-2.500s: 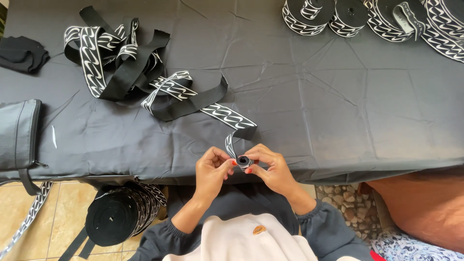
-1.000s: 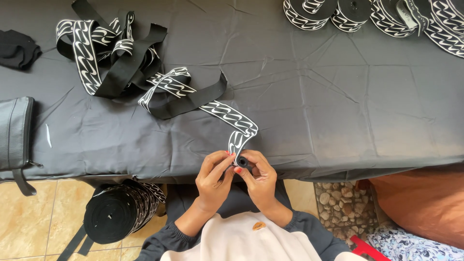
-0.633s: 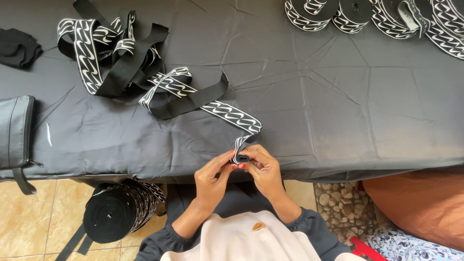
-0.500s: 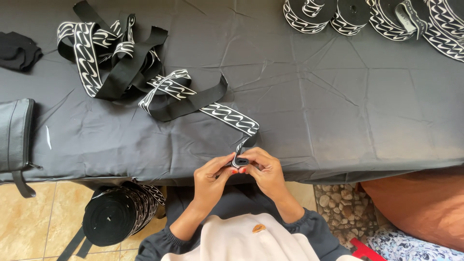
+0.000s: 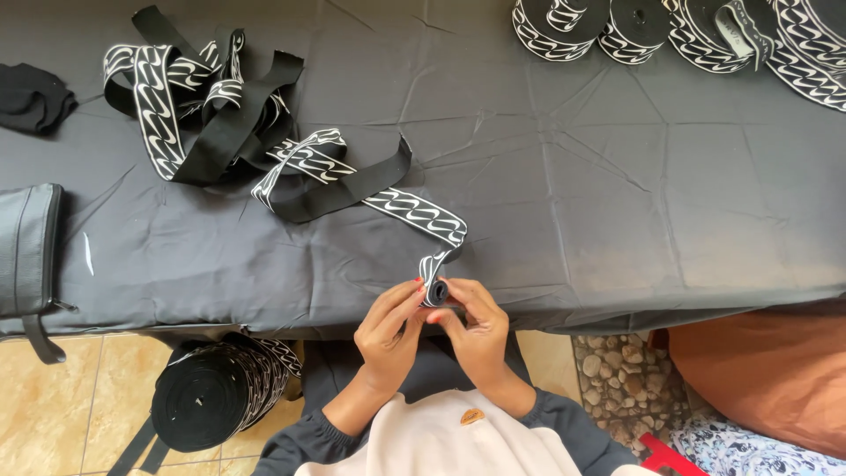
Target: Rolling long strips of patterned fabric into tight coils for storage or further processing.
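A long black strap with a white wavy pattern (image 5: 414, 214) runs from a loose tangle (image 5: 203, 106) at the table's far left down to the near edge. Its end is wound into a small tight roll (image 5: 436, 292). My left hand (image 5: 388, 330) and my right hand (image 5: 476, 328) both pinch this roll between fingertips, just at the table's front edge. The hands touch each other around the roll.
The table wears a dark grey cloth (image 5: 617, 176). Several finished strap rolls (image 5: 634, 26) lie at the far right. A big strap spool (image 5: 211, 397) sits on the tiled floor below left. A black bag (image 5: 26, 256) rests at the left edge, a black cloth (image 5: 31, 97) far left.
The strap end has been wound tighter into the small roll between my fingers, and the loose strap near my hands has shifted slightly. My hands stay at the table's edge.
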